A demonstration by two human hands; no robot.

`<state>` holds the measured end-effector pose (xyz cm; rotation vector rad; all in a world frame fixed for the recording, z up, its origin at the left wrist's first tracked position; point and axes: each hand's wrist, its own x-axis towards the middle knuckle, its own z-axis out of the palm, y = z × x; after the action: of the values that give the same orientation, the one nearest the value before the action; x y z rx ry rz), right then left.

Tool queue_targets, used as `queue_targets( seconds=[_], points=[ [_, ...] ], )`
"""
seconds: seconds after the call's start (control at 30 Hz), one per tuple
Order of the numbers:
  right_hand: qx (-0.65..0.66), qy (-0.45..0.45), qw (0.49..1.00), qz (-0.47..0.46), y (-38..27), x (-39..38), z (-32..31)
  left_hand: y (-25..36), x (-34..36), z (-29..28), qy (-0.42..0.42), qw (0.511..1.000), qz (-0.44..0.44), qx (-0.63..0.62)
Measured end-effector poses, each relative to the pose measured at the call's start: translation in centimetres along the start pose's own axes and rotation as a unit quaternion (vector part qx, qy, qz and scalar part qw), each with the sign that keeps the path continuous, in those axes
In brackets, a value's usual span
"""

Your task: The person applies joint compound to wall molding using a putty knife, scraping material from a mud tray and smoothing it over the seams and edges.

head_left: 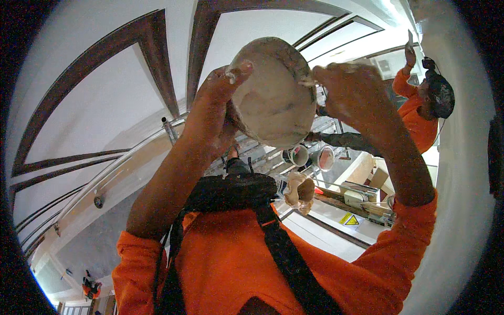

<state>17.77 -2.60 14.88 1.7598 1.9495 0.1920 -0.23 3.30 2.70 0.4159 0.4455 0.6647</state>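
Note:
A round, pale grey bowl-like vessel, smeared with what looks like plaster, is held up in front of me. My left hand is closed on its left side, with the thumb pressed over the rim. At the opposite edge, my right hand is curled into a fist, its fingertips close to the rim. Whitish paste coats fingers of both hands. Whatever the right hand grips is mostly hidden behind its fingers.
Below are metal slats of a raised platform, a dark bucket, a pale bucket and an open paper sack. At right, a co-worker in orange raises an arm. Dark trim frames white panels; a rail runs left.

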Motion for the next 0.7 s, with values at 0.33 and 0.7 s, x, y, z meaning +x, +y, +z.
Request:
queue_targets(
  seconds=[0.33, 0.7],
  points=[
    [0.230, -0.195, 0.932, -0.201, 0.0, 2.2, 4.4, -2.1, 1.4, 0.3, 0.026, 0.996, -0.047, -0.065],
    [0.838, -0.226, 0.492, 0.066, 1.9, 0.1, 12.1, -2.9, -0.1, 0.8, 0.101, 0.991, 0.035, 0.083]
  ],
)
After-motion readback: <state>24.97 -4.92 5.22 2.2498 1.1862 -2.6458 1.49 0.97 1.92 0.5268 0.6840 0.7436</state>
